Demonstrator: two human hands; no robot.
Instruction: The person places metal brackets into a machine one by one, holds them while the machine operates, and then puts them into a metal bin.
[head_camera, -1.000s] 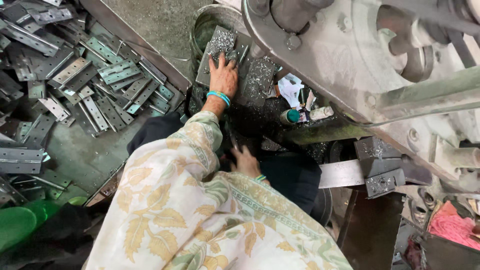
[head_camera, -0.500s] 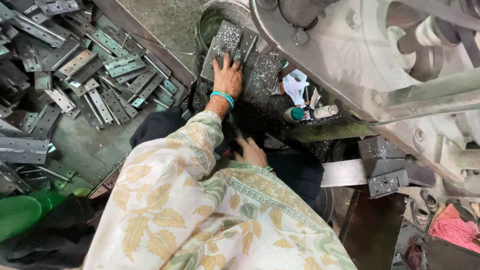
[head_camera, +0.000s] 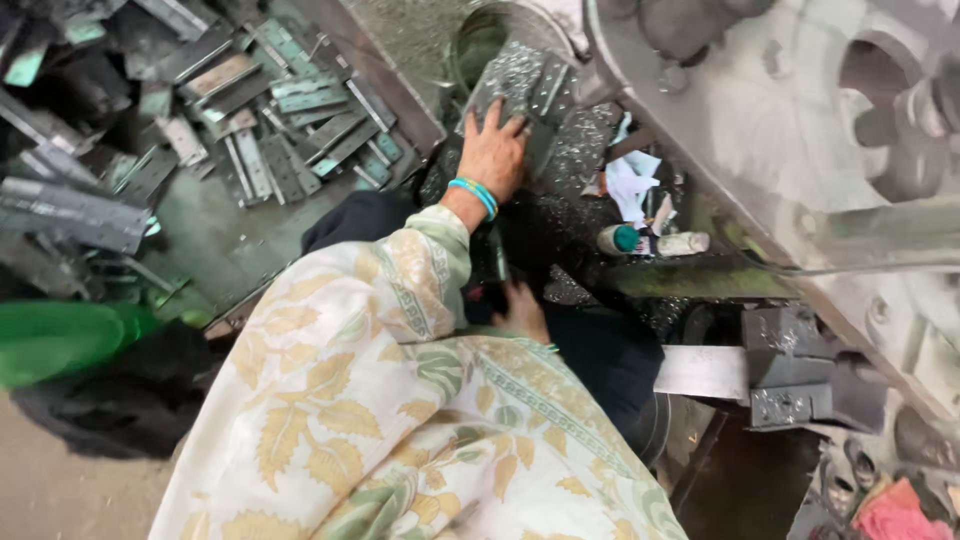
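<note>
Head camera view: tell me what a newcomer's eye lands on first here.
First, the left hand, with a turquoise bangle, pressed flat on a speckled grey metal plate at top centre. Next, the heap of metal hinge pieces on the floor at upper left. The right hand sits lower, half hidden by the cream floral sleeve.

Many flat metal hinges (head_camera: 250, 110) lie in a pile at the upper left. A small bottle (head_camera: 650, 241) lies right of the middle. A pink cloth (head_camera: 900, 512) sits at the lower right.

The right hand (head_camera: 522, 310) is half hidden behind the patterned sleeve (head_camera: 400, 380).
</note>
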